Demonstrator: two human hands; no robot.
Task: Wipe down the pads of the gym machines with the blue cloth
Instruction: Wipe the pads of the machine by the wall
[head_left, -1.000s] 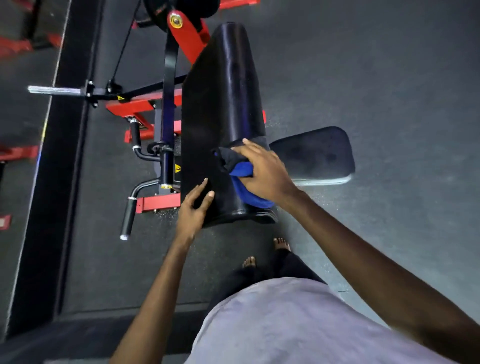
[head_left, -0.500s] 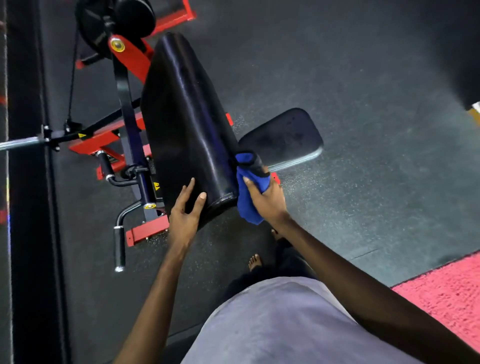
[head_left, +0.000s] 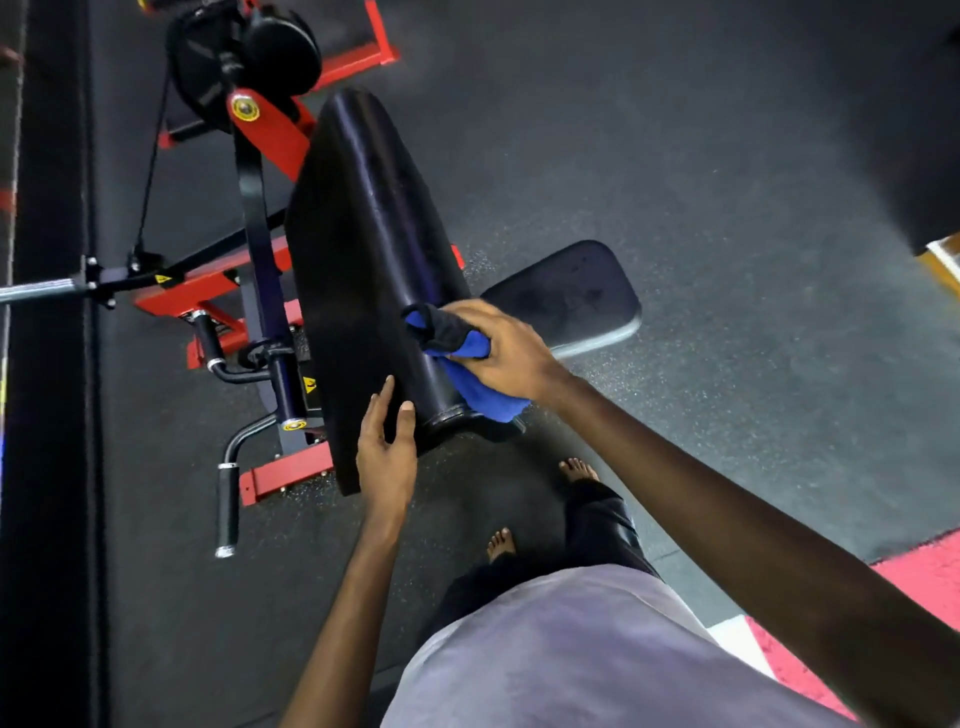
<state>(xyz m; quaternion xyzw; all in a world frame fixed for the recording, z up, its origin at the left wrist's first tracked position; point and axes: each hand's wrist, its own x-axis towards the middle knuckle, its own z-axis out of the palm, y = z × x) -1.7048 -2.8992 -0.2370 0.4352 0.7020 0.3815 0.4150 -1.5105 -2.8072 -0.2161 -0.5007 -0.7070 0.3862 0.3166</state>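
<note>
On the near, lower end of the long black back pad (head_left: 363, 270), right edge: the right hand (head_left: 506, 353) grips the blue cloth (head_left: 483, 397), fingers curled over the bunched fabric and pressing it to the vinyl. A dark fold of the cloth sticks out past the fingertips; a blue tail hangs below the palm, against the pad's side.

The left hand (head_left: 387, 452) lies flat on the same pad, just left of the cloth. Its fingers are straight and slightly spread, holding nothing.

The seat pad (head_left: 566, 299) is behind the right hand, angled off to the right.

Labels: a yellow sticker (head_left: 309, 385) on the black upright beside the pad and a yellow warning triangle (head_left: 162, 279) on the crossbar. The print on both is too small to read. Yellow round cap (head_left: 245, 109) at the red pivot arm; no legible brand.

The red frame (head_left: 280, 475) and a black-grip handle (head_left: 227, 512) sit left of the pad, on the dark speckled floor (head_left: 727, 260). Bare feet (head_left: 576, 470) are below the pad.
</note>
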